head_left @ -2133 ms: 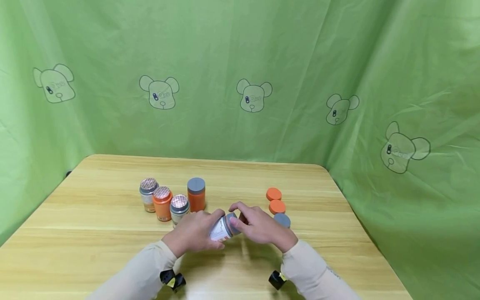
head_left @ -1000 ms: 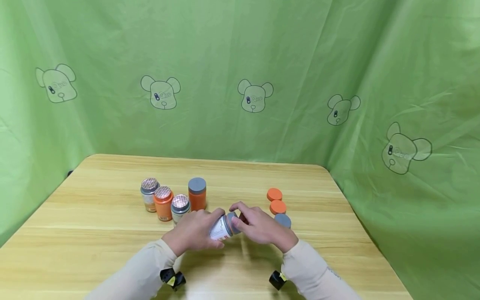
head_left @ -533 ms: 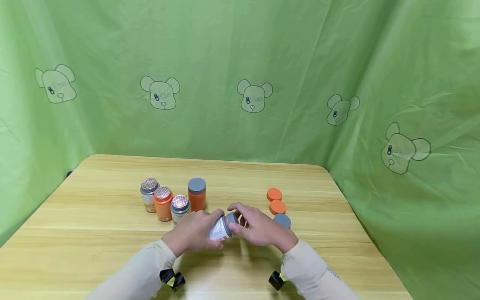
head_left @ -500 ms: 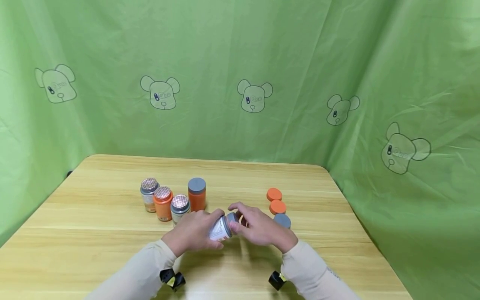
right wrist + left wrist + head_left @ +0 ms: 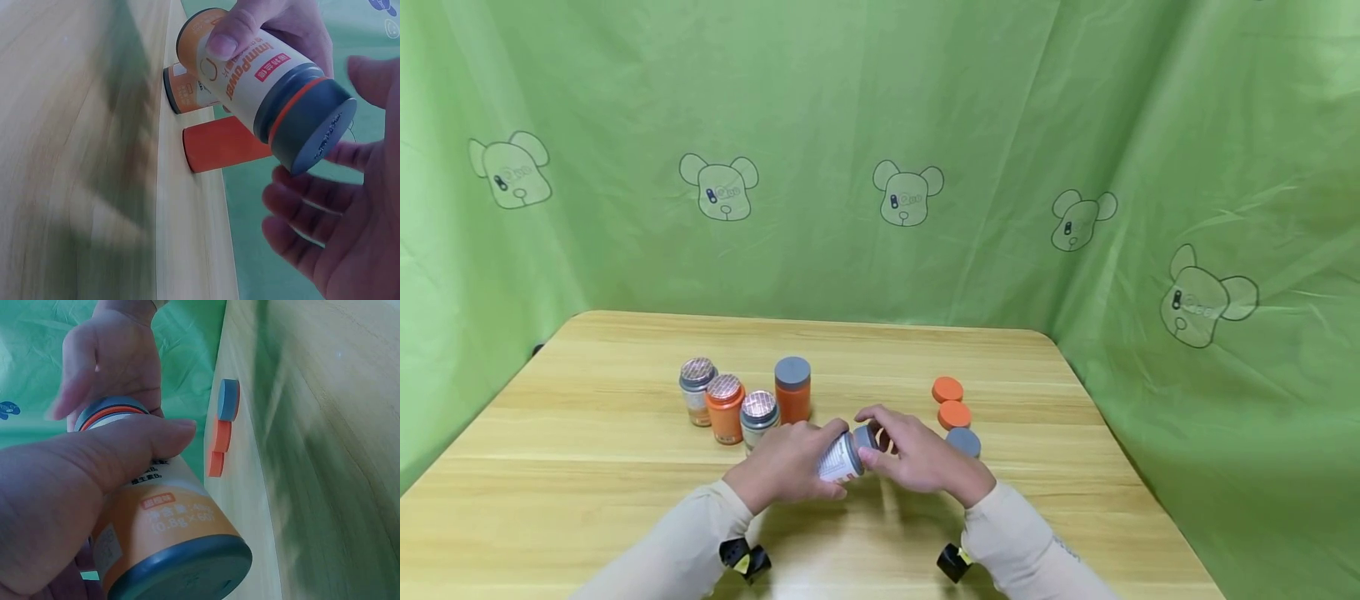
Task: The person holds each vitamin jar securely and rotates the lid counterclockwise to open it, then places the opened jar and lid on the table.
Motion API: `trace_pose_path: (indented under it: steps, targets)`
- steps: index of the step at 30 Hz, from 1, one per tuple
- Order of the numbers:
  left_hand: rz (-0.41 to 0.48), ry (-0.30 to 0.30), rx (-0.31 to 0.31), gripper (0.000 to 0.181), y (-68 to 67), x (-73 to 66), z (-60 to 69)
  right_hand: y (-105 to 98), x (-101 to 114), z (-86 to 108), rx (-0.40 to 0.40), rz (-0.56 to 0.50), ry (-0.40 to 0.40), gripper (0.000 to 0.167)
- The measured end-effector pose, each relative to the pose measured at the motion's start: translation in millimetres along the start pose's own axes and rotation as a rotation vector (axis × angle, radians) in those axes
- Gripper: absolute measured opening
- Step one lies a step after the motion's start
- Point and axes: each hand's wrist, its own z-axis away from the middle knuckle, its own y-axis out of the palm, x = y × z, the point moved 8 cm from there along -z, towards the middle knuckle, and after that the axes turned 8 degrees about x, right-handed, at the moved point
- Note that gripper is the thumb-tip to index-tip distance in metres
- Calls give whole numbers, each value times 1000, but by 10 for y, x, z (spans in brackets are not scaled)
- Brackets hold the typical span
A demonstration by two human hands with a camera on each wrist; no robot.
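My left hand grips a white and orange supplement bottle, tilted above the table with its top toward the right. A dark grey-blue lid sits on the bottle, and an orange band shows below it in the right wrist view. Around that lid hovers my right hand, its fingers loosely bent. In the right wrist view the right thumb stands apart from the lid, while a fingertip is at its lower edge; whether it touches, I cannot tell. Parts of the left fingers are hidden behind the bottle.
Left of the hands stand three foil-topped bottles without lids, one of them orange. Behind them is an orange bottle with a grey lid. Two orange lids and a grey-blue lid lie on the wooden table at right.
Since about one second ago, the right thumb and fingers have loosened and shifted slightly left at the lid. The left hand and bottle stay almost in place.
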Motion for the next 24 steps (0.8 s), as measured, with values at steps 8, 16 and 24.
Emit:
trace_pose_path:
  steps: [8, 16, 24]
  targets:
    - [-5, 7, -4, 64, -3, -11, -2, -17, -17, -5, -28, 20, 46, 38]
    - [1, -1, 4, 65, 4, -5, -1, -13, -5, 21, -16, 42, 23, 45]
    - [-16, 13, -14, 64, 2, -15, -10, 0, -51, 10, -11, 29, 64, 39]
